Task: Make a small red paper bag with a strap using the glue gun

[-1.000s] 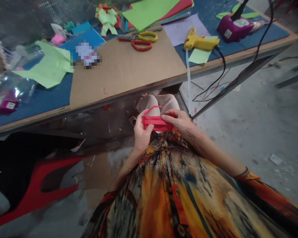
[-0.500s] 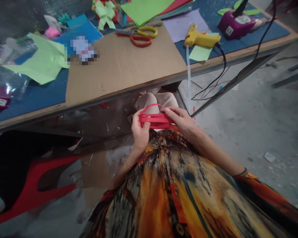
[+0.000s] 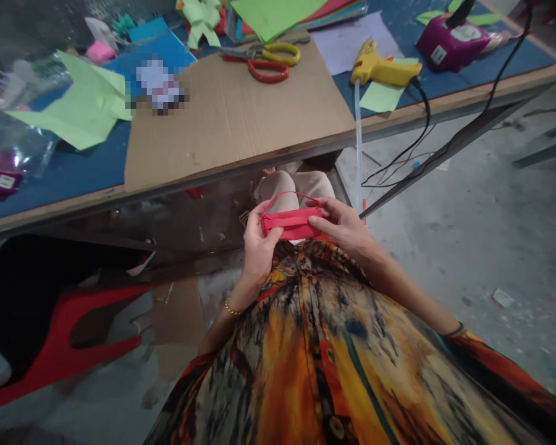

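Note:
A small red folded paper piece (image 3: pixel 293 224) with a thin red loop arching over its top is held above my lap, below the table edge. My left hand (image 3: pixel 259 247) grips its left end, thumb on the front face. At the right end, my right hand (image 3: pixel 340 225) holds it with the thumb pressed on the front and the fingers behind. The back of the piece is hidden.
On the table edge (image 3: pixel 241 162) lie cardboard (image 3: pixel 213 117), scissors (image 3: pixel 271 70), green paper (image 3: pixel 81 108) and a yellow glue gun (image 3: pixel 384 68) with a hanging cord. A purple device (image 3: pixel 451 43) stands at right. A red chair (image 3: pixel 60 334) is at lower left.
The red piece's front strips now lie flatter and closer together, and the gap between them has narrowed. My right thumb has moved down onto its front. The view has shifted slightly.

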Demonstrator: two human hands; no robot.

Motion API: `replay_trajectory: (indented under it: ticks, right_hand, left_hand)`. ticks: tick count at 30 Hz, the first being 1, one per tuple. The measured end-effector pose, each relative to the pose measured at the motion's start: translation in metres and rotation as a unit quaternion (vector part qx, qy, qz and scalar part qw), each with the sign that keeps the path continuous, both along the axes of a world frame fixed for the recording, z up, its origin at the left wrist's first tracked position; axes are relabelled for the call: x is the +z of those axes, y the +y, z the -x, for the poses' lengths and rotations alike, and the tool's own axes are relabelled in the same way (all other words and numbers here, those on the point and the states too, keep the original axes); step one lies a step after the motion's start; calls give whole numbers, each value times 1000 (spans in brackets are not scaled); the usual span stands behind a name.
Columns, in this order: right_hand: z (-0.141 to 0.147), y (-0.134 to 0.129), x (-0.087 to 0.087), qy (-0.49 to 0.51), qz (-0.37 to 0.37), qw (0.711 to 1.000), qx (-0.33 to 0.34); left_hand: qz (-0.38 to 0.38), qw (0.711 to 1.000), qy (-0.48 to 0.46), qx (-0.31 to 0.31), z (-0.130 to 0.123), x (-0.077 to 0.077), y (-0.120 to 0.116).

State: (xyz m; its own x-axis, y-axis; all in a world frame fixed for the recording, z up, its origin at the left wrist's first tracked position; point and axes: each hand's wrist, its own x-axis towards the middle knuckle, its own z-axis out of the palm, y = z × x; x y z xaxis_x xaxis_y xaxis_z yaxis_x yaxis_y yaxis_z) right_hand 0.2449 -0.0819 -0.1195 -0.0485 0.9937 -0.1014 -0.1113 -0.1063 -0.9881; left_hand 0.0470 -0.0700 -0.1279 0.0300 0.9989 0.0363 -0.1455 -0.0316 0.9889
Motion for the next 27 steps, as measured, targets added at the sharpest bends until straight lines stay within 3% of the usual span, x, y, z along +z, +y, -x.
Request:
replay_trajectory:
  ticks: [8, 13, 17, 23, 27]
  right_hand:
    - [-1, -1, 10, 35, 20, 999, 6]
    - [1, 1, 13, 32, 14, 999, 14]
    - [2, 3, 13, 2, -4, 1000, 22]
    - [2, 6, 15, -15, -8, 1000, 9]
    - [1, 8, 18, -28, -15, 999, 24]
  left_hand:
    - [126, 978, -120, -112, 24, 17, 0]
    - [122, 984, -89, -92, 25, 22, 2]
    - [92, 991, -53, -85, 21, 17, 4]
    - [0, 999, 10, 37, 27, 13, 8]
    - [37, 999, -1, -36, 32, 23, 16]
